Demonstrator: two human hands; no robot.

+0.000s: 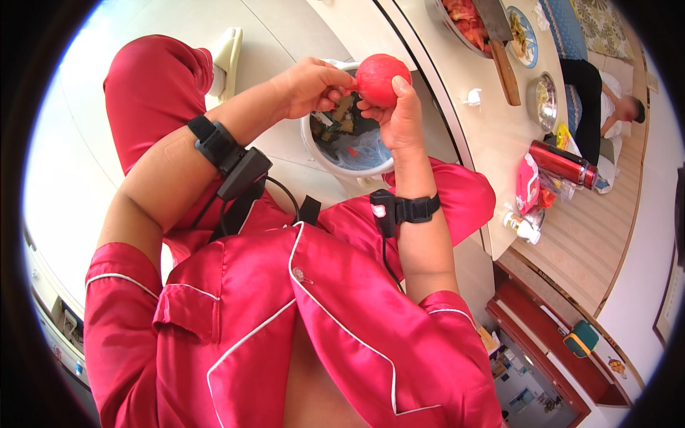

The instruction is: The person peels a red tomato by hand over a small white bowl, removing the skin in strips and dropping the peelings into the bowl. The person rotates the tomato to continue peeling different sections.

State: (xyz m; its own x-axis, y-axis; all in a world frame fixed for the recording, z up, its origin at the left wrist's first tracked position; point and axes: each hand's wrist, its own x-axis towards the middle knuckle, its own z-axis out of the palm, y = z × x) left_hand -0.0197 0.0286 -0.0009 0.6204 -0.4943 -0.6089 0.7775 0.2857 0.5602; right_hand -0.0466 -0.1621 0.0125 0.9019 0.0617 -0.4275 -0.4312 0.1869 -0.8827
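A round, shiny red tomato is held in my right hand, with the thumb on its near side and the fingers curled below. From the left, my left hand pinches a small red bit, apparently skin, at the tomato's edge. Beneath both hands stands a round white waste bin with a bluish plastic bag and food scraps inside. On the table to the right, a metal bowl holds red tomato pieces. A cleaver with a wooden handle lies across its rim.
The pale table also bears a blue-rimmed plate of food, a steel bowl, a crumpled tissue, a red thermos, a pink package and a white bottle. Another person reclines beyond the table.
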